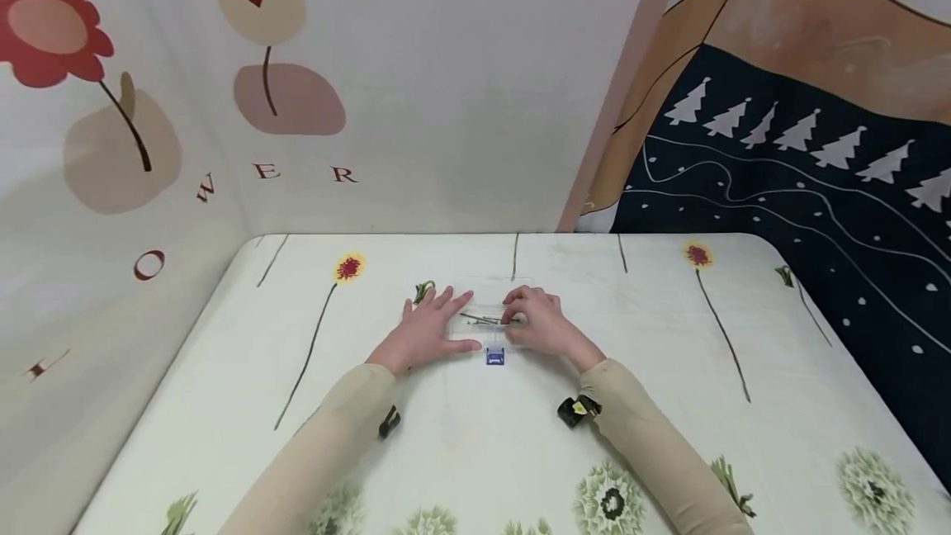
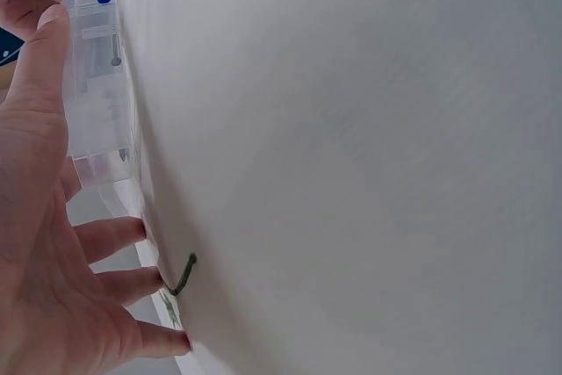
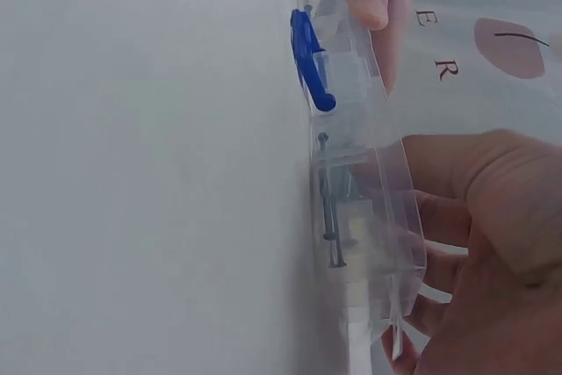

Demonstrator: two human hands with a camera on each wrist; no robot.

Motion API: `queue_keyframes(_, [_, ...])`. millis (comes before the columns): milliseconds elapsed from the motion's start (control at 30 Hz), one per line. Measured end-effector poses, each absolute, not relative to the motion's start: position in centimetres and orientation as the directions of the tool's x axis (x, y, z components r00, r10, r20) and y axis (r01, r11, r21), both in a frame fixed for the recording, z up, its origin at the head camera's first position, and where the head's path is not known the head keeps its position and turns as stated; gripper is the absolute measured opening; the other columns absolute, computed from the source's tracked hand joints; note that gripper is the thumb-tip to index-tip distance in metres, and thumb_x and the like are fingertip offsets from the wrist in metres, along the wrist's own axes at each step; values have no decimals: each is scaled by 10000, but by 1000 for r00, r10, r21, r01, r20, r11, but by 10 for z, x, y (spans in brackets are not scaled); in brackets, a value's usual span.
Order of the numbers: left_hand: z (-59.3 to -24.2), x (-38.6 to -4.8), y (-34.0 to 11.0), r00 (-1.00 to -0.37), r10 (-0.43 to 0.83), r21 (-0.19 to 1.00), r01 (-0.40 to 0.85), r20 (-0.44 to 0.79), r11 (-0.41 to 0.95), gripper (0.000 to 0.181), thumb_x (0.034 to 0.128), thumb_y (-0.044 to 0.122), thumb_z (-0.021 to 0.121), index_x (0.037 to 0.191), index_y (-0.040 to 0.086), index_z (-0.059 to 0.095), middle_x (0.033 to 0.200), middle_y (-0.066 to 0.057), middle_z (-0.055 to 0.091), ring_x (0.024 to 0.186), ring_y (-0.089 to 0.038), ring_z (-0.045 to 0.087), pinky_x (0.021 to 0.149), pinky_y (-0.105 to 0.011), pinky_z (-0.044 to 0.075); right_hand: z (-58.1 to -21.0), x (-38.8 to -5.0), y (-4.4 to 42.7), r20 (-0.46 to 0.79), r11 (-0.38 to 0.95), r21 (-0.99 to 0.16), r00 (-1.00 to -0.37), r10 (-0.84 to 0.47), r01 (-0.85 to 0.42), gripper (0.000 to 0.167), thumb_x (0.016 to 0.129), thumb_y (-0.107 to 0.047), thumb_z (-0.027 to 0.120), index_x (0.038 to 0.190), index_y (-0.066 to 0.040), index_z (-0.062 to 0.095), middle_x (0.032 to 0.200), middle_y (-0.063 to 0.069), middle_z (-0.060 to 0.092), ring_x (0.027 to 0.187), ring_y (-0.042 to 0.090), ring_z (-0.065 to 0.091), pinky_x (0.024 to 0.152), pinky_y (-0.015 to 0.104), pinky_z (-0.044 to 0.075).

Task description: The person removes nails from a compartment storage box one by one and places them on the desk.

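Observation:
A clear plastic box (image 3: 342, 85) with a blue latch (image 1: 494, 355) sits on the table between both hands. Several thin grey nails (image 1: 483, 319) lie inside it; a few show through its front wall in the right wrist view. My left hand (image 1: 429, 327) is spread at the box's left side, its thumb at the front edge and other fingertips on the cloth. Bent fingers of my right hand (image 1: 538, 320) reach into the right part of the box, by the nails. Whether they pinch a nail is hidden by the hand and the cloudy plastic.
A white cloth (image 1: 461, 452) printed with flowers covers the table. Behind it hangs a pale curtain (image 1: 461, 106) with flower prints, and a dark cloth (image 1: 780, 180) with white trees hangs at the right. Each wrist bears a small black camera.

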State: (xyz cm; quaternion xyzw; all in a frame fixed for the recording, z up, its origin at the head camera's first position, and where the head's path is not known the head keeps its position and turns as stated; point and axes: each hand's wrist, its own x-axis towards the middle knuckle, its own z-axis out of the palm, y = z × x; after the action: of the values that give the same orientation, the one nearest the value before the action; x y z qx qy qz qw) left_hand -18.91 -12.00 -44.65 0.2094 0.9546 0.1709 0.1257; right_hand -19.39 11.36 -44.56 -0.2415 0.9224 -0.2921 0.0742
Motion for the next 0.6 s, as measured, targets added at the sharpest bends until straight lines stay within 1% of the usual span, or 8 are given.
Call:
queue_keyframes(200, [-447,-189,-120,-884,438,368,357,-165,859,912,801,694,607,1535,255,292,1561,-181,227,1413,-449,142,1049,-702,83,-450,-196,114,34,677,-635,-890,-456,-371,66,796,-61,720,828,-118,727,1157,56,578,1144,316,450,973,549,242])
queue_keyframes(367, [-447,-190,-118,-883,436,356,357,-171,864,912,802,698,601,1537,260,285,1563,-176,222,1415,-441,140,1054,-696,86,-450,-197,116,31,666,-660,-898,-439,-349,75,788,-61,745,819,-126,726,1158,48,597,1137,294,472,986,541,246])
queue_keyframes(600, [-448,-190,-118,-885,428,358,346,-183,867,921,801,700,601,1540,259,274,1568,-170,210,1422,-433,121,1062,-686,73,-450,-199,119,14,636,-702,-899,-438,-321,75,785,-52,743,807,-115,709,1185,79,623,1169,328,486,1010,574,234])
